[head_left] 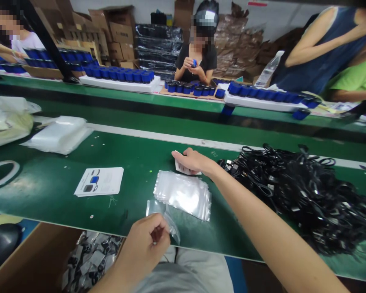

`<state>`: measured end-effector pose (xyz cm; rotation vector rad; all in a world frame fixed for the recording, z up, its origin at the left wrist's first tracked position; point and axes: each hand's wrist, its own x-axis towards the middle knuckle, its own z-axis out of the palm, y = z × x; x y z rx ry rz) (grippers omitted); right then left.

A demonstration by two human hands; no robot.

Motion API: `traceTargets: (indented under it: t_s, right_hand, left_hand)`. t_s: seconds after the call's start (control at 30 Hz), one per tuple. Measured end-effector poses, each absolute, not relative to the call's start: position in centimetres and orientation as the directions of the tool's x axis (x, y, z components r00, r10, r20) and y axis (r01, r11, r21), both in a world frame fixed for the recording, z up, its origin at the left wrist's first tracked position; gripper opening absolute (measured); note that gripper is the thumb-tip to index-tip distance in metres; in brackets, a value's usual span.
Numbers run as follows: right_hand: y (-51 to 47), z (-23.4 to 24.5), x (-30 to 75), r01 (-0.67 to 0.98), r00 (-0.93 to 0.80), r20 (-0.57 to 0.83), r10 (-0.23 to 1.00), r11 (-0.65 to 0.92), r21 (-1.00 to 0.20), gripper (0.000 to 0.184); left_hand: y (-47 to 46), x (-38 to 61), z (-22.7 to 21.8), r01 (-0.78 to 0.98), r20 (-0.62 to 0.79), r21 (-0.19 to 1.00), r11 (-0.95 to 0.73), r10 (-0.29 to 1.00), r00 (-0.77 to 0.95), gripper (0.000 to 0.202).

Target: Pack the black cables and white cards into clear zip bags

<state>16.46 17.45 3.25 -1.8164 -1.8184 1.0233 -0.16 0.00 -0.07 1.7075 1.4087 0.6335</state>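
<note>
While the left hand (149, 240) sits low in the centre of the frame, its fingers are curled tight on a clear bag (159, 207), which sticks up and to the right out of the fist. Just above it lies a stack of clear bags (183, 194), flat on the green table (49, 195). Mid-frame, the right hand (192, 160) lies palm down with its fingertips over a white card (183, 168); whether it has pinched the card, I cannot tell. A pile of black cables (308, 195) fills the right side.
</note>
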Motion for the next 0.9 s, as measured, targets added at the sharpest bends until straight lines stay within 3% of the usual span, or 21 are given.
traceTargets:
  t_s: [0.13, 0.4, 0.5, 0.6, 0.7, 0.77, 0.9]
  right_hand:
    - [17.4, 3.5, 16.9, 0.687, -0.115, -0.379, 0.918, -0.202, -0.698, 0.055]
    - [17.6, 3.4, 18.2, 0.570, -0.170, -0.364, 0.916, -0.210, -0.794, 0.032]
    - [16.1, 4.3, 18.8, 0.540, -0.130, -0.250, 0.959, -0.143, -0.829, 0.028]
    - [11.6, 5.1, 19.5, 0.517, -0.090, -0.060, 0.994, -0.005, -0.856, 0.026]
    - [5.3, 4.4, 19.7, 0.478, -0.202, -0.004, 0.979, 0.095, -0.873, 0.029]
    - [1.7, 3.1, 19.2, 0.465, -0.262, 0.034, 0.965, 0.157, -0.871, 0.026]
    - [-2.0, 0.1, 16.5, 0.504, -0.166, 0.227, 0.959, 0.281, -0.816, 0.017]
  left_hand:
    - [0.0, -0.3, 0.2, 0.548, -0.136, 0.836, -0.026, 0.958, 0.252, 0.016]
    - [0.3, -0.2, 0.3, 0.524, -0.147, 0.852, -0.004, 0.958, 0.245, 0.015]
    - [0.5, -0.3, 0.3, 0.514, -0.173, 0.857, 0.038, 0.960, 0.218, 0.015]
    - [0.6, -0.4, 0.3, 0.443, -0.287, 0.878, 0.180, 0.940, 0.186, 0.014]
    - [0.5, -0.3, 0.2, 0.300, -0.390, 0.895, 0.332, 0.906, 0.162, 0.016]
    - [0.6, 0.0, 0.1, 0.258, -0.379, 0.906, 0.337, 0.916, 0.133, 0.020]
    - [0.7, 1.0, 0.1, 0.331, -0.245, 0.919, 0.216, 0.968, 0.048, 0.023]
